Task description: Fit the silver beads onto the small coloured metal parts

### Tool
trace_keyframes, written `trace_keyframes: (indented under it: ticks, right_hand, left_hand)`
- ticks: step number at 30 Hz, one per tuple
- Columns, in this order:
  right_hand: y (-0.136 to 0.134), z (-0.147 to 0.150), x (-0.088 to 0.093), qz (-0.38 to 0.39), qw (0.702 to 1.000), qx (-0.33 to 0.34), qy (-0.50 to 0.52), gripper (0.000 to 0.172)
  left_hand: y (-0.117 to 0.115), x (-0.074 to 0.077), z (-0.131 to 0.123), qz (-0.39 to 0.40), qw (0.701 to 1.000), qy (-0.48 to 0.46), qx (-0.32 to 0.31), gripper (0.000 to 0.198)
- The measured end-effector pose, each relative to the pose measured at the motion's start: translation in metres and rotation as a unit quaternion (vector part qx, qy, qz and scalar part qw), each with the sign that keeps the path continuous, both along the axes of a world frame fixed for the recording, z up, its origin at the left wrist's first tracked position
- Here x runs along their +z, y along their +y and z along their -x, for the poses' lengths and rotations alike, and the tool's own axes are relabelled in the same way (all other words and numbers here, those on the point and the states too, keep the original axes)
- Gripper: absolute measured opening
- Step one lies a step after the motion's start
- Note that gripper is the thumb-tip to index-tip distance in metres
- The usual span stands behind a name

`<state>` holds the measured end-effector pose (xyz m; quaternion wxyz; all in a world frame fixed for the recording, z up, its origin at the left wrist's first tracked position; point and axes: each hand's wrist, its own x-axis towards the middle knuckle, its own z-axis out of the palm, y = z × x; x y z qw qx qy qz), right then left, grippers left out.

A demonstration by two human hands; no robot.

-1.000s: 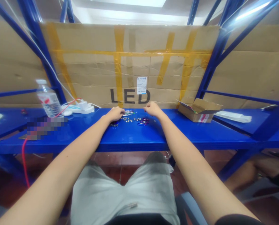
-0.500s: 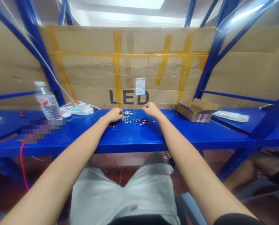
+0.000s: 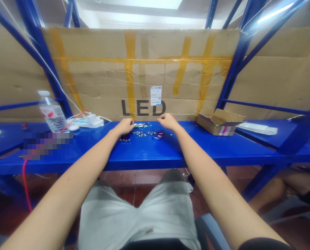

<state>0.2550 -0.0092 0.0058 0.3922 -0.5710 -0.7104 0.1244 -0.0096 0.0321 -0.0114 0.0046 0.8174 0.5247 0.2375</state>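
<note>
Both my arms reach forward over a blue metal shelf [image 3: 149, 152]. My left hand [image 3: 124, 125] is curled, fingers closed, at the left edge of a small heap of coloured clips and metal rings [image 3: 146, 131]. My right hand [image 3: 166, 121] is closed in a loose fist at the heap's right edge, just above purple clips [image 3: 158, 135]. A green clip [image 3: 140, 125] lies between the two hands. A few dark small pieces [image 3: 125, 139] lie just below my left hand. What either hand holds is too small to make out.
A taped cardboard sheet marked LED [image 3: 144, 73] forms the back wall. A water bottle [image 3: 52, 113] and a white power strip [image 3: 88, 121] stand at the left. An open cardboard box [image 3: 217, 122] sits at the right. Another person's leg [image 3: 285, 189] is at lower right.
My left hand has moved slightly up and back from the heap's lower left. My right hand has barely shifted. The view has tilted a little.
</note>
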Motion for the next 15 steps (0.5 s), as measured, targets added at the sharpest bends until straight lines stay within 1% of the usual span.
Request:
trace_keyframes:
  ticks: [2, 4, 6, 8, 10, 12, 13, 15]
  right_hand:
    - [-0.001, 0.004, 0.001, -0.014, 0.998, 0.050, 0.048, 0.015]
    - [-0.002, 0.010, 0.000, -0.012, 0.985, 0.135, 0.104, 0.015]
    - [-0.005, 0.018, -0.001, 0.007, 0.965, 0.220, 0.140, 0.022]
    - [-0.008, 0.024, -0.003, 0.042, 0.948, 0.276, 0.150, 0.021]
    - [-0.010, 0.028, -0.005, 0.096, 0.937, 0.301, 0.151, 0.015]
    - [-0.012, 0.028, -0.006, 0.131, 0.935, 0.295, 0.144, 0.017]
    - [-0.013, 0.027, -0.006, 0.131, 0.939, 0.286, 0.137, 0.021]
    - [-0.013, 0.025, -0.006, 0.099, 0.952, 0.267, 0.110, 0.029]
  left_hand:
    - [-0.009, 0.003, -0.006, -0.053, 0.996, -0.057, -0.043, 0.014]
    - [-0.020, 0.005, -0.016, -0.088, 0.986, -0.091, -0.107, 0.013]
    - [-0.032, 0.006, -0.026, -0.111, 0.976, -0.112, -0.152, 0.012]
    - [-0.040, 0.005, -0.034, -0.120, 0.968, -0.126, -0.181, 0.012]
    - [-0.044, 0.003, -0.039, -0.125, 0.964, -0.125, -0.199, 0.012]
    - [-0.043, 0.001, -0.040, -0.134, 0.963, -0.105, -0.208, 0.013]
    - [-0.042, 0.000, -0.039, -0.139, 0.964, -0.089, -0.208, 0.014]
    - [-0.041, 0.000, -0.038, -0.146, 0.968, -0.053, -0.196, 0.016]
